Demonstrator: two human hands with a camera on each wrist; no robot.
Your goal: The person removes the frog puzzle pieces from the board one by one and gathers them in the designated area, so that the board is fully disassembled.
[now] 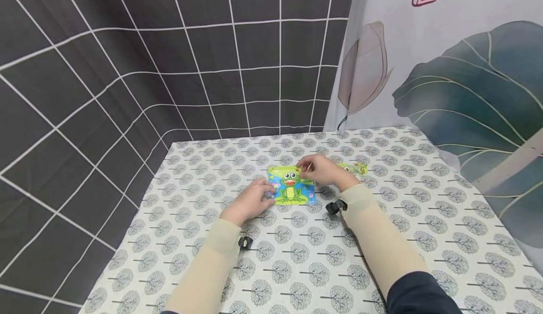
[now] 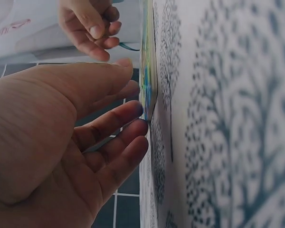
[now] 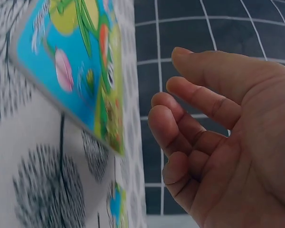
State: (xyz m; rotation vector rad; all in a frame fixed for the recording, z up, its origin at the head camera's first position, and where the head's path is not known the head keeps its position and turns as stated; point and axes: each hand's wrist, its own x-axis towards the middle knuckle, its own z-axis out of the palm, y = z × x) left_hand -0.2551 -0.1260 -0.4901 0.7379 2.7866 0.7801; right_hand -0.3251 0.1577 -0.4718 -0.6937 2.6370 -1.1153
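A bright picture board [image 1: 292, 192] with a green frog on a blue ground lies flat on the table. My left hand [image 1: 253, 199] is at its left side. In the left wrist view, the fingertips [image 2: 138, 127] of that hand reach the board's edge [image 2: 149, 92], thumb and fingers spread apart. Over the upper right corner hovers my right hand [image 1: 321, 169]. The right wrist view shows its fingers [image 3: 164, 126] loosely bent with nothing between them, beside the board [image 3: 69, 71]. Partly hidden behind the right hand lies another colourful piece [image 1: 359, 168] with a printed eye.
A white tablecloth [image 1: 297, 252] printed with grey trees covers the table. Behind it hangs a dark curtain [image 1: 254, 83] with white grid lines, and a pale curtain [image 1: 390, 102] with large leaves hangs at the right. Each wrist wears a small black camera [image 1: 336, 206].
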